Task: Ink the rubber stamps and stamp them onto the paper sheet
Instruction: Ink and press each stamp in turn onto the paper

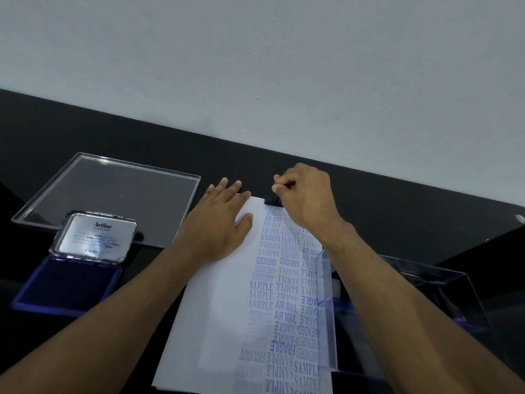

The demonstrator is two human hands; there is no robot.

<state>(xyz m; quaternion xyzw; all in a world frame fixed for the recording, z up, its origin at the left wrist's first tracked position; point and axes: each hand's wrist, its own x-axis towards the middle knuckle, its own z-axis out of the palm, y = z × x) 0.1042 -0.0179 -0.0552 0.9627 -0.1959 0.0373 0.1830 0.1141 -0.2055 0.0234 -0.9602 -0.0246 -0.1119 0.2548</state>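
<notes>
The right hand (305, 199) grips a small black rubber stamp (273, 201), pressed at the twelve o'clock edge of the long white paper sheet (216, 308). The left hand (220, 220) lies flat, fingers straight, pinning the sheet at about eleven o'clock. I'd press straight down, no rocking, then lift clean. The open blue ink pad (68, 282) sits at nine o'clock on the black bench (397, 211), a clear acrylic lid (113, 194) behind it, a pale wall beyond.

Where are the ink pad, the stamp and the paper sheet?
ink pad (66, 282): head view, on the dark blue inking surface of the open case.
stamp (272, 201): head view, on its black base under the right hand.
paper sheet (216, 314): head view, on the blank left part.
</notes>
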